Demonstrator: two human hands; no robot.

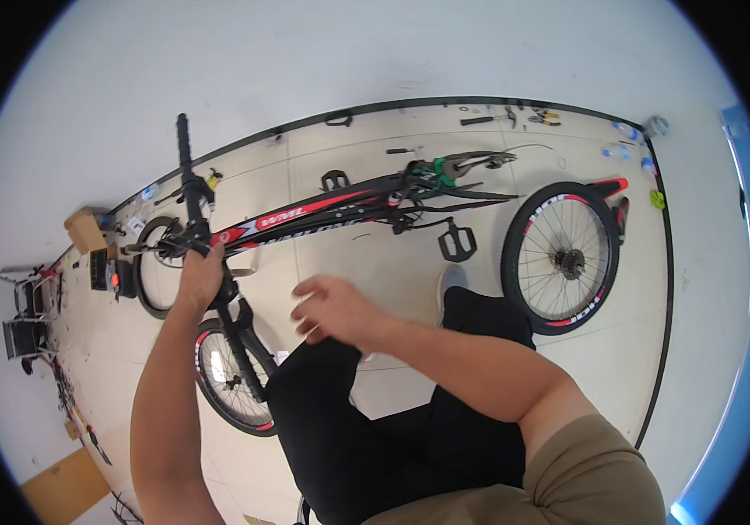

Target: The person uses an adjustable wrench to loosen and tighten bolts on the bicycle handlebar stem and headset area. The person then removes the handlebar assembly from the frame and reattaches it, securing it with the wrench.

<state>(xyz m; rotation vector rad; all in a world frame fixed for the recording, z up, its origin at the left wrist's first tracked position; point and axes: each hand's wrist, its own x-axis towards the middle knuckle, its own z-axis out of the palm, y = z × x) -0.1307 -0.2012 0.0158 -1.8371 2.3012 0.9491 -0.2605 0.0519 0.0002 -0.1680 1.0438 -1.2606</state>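
Note:
A black and red bicycle frame (318, 210) lies across the view in front of me. My left hand (202, 276) is closed round the front of it, just below the handlebar (189, 166), where the stem and head tube meet; its fingertips are partly hidden. In the air on the near side of the frame, my right hand (338, 313) has its fingers apart and holds nothing; it is slightly blurred. Two pedals show, one of them a black pedal (456, 241) on the near side. The saddle area (434, 173) has green material around it.
A bicycle wheel (559, 261) with a sprocket cluster stands right of my knee; another wheel (231, 376) is under the handlebar's near end. Along the far wall lie a hammer (487, 119), pliers (546, 117) and plastic bottles (616, 152). A cardboard box (86, 231) sits left.

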